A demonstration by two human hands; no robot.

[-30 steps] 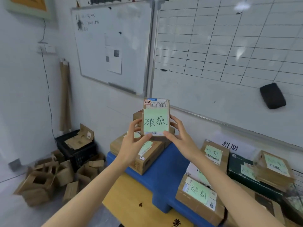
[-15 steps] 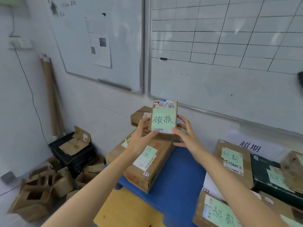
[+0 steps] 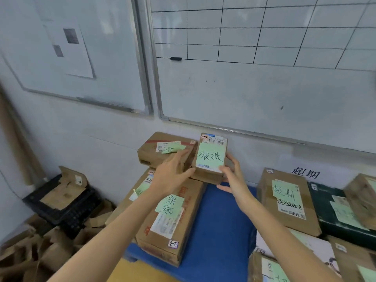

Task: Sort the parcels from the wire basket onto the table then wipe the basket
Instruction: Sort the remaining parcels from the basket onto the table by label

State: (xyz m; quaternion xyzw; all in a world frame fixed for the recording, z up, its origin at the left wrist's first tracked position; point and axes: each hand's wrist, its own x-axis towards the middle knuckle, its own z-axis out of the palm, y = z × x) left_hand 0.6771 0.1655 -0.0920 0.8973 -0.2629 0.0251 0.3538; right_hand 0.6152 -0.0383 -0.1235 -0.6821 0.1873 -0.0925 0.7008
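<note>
A small cardboard parcel (image 3: 211,157) with a green handwritten note sits on the far end of a long brown parcel (image 3: 168,220), right beside another brown box (image 3: 162,151) near the wall. My left hand (image 3: 173,176) holds the small parcel's left side, thumb at its near corner. My right hand (image 3: 234,178) holds its right side, fingers curled behind it. The wire basket is out of view.
The parcels lie on a blue table (image 3: 219,231). More labelled boxes (image 3: 289,200) and a dark green box (image 3: 335,216) crowd the right side. A black crate (image 3: 67,204) and cardboard scraps lie on the floor at left. Whiteboards hang on the wall behind.
Both hands have carried the small parcel down and forward, from mid-air onto the long brown parcel beside the box near the wall. My view has tilted down and closer.
</note>
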